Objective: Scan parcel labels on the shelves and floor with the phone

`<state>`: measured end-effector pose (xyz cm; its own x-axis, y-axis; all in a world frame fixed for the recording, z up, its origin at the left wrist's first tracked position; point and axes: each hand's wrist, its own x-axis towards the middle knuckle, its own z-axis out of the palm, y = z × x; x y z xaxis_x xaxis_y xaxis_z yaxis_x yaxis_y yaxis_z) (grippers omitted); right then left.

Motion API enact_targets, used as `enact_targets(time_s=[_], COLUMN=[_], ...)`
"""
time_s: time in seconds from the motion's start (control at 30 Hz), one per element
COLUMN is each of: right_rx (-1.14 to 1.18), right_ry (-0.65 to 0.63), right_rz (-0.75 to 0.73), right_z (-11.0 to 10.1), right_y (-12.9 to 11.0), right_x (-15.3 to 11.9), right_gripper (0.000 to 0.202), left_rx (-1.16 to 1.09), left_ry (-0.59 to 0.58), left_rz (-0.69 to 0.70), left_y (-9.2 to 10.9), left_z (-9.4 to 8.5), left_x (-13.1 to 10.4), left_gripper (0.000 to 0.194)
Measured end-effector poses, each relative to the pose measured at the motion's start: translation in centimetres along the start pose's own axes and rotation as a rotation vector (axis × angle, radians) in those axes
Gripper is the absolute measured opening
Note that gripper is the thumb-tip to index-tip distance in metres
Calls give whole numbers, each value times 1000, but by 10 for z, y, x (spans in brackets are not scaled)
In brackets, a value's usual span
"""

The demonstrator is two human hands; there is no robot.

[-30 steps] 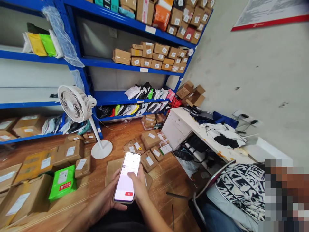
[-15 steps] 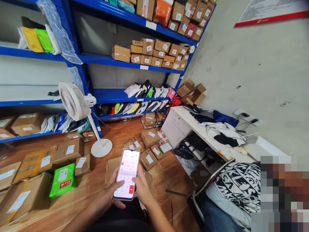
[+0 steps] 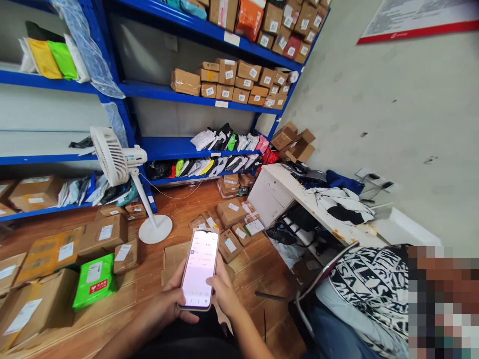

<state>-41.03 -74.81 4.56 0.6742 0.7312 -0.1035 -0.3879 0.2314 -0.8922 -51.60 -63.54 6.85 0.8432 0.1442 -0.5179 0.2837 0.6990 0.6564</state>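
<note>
A smartphone (image 3: 199, 269) with a lit, mostly white screen is held upright in front of my lap. My left hand (image 3: 176, 294) wraps its left side and lower edge, the thumb at the bottom left corner of the screen. On the other side, my right hand (image 3: 221, 286) grips the right edge with its thumb over the glass. The text on the screen is too small to read. Behind the phone, a flat brown carton (image 3: 174, 259) lies on the wooden floor.
Blue shelves (image 3: 157, 92) hold labelled boxes and bagged parcels. A white standing fan (image 3: 155, 227) stands at the left beside several cartons and a green parcel (image 3: 95, 281). To the right, a person (image 3: 368, 289) sits on a chair by a white desk (image 3: 292, 192).
The number keypad has gone from the phone's screen. My left thumb has moved down to the screen's lower corner. The fan head has turned, and the view has shifted slightly.
</note>
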Motion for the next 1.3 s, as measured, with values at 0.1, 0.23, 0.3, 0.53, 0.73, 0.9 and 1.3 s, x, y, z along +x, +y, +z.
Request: enact_targets(time_s=[0.1, 0.23, 0.3, 0.53, 0.73, 0.9, 1.3], right_rx=[5, -6, -8, -39, -85, 45, 56], right_ry=[35, 67, 81, 82, -82, 74, 132], right_rz=[6, -6, -7, -21, -25, 8, -207], right_z=[2, 3, 5, 4, 1, 9, 24], right_y=[2, 4, 5, 9, 2, 6, 5], right_x=[-1, -4, -5, -9, -22, -25, -36], right_gripper=[61, 53, 49, 44, 81, 51, 125], left_rx=[33, -31, -63, -109, -104, -93, 1094], left_ry=[-6, -80, -125, -157, -207, -151, -279], left_rz=[-7, 7, 4, 5, 17, 27, 711], left_y=[-1, -1, -4, -20, -22, -20, -35], left_z=[0, -5, -10, -28, -29, -20, -22], left_x=[-1, -3, -2, 8, 3, -10, -6], left_gripper=[115, 111, 108, 112, 107, 104, 32])
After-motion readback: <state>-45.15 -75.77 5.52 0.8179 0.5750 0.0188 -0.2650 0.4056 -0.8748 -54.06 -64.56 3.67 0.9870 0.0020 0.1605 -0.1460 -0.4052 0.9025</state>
